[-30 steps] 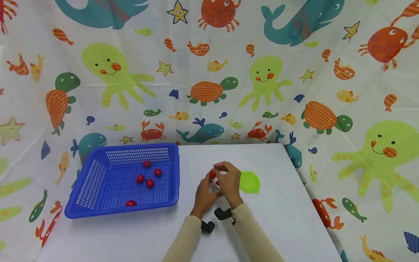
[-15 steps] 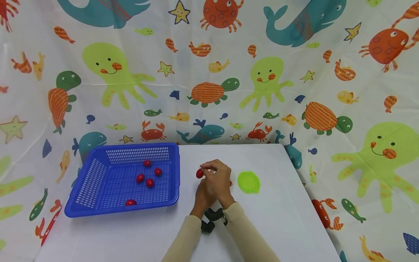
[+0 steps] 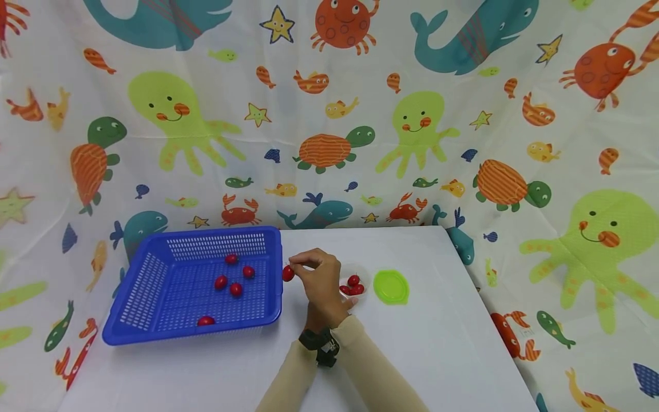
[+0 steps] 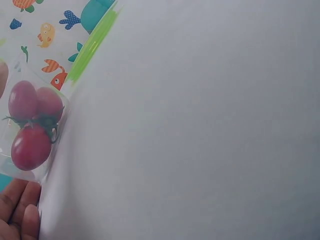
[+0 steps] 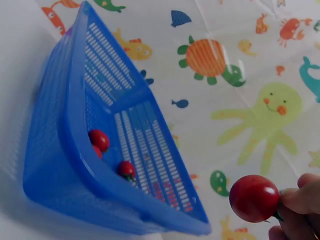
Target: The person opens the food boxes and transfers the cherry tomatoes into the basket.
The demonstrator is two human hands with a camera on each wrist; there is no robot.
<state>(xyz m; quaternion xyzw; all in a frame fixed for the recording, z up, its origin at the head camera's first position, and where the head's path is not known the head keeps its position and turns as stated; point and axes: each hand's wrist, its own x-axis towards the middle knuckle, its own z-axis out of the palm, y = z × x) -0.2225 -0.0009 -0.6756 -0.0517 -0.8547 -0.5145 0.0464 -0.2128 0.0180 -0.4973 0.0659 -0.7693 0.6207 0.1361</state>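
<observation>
Between thumb and fingertips of my right hand (image 3: 323,284) a red cherry tomato (image 3: 288,273) is pinched by its stem end, just beside the blue basket's right rim. Close up in the right wrist view, that tomato (image 5: 255,198) has a green stem. My left hand (image 3: 315,318) lies mostly hidden beneath the right one, its fingers (image 4: 20,207) at one side of a small clear plastic container (image 4: 56,145) and a fingertip at the other. Several cherry tomatoes (image 3: 353,280) sit in that container. The blue basket (image 3: 193,327) holds several more tomatoes (image 3: 235,289).
A lime green lid (image 3: 391,287) lies flat on the white table (image 3: 437,343), right of the container. Behind the table hangs a cloth (image 3: 329,177) printed with sea animals. My forearms cross at the wrists, where black camera mounts (image 3: 319,342) sit.
My right hand has lifted a tomato away from the container and carried it left to the basket's edge, crossing over the left hand. The left hand stays by the container.
</observation>
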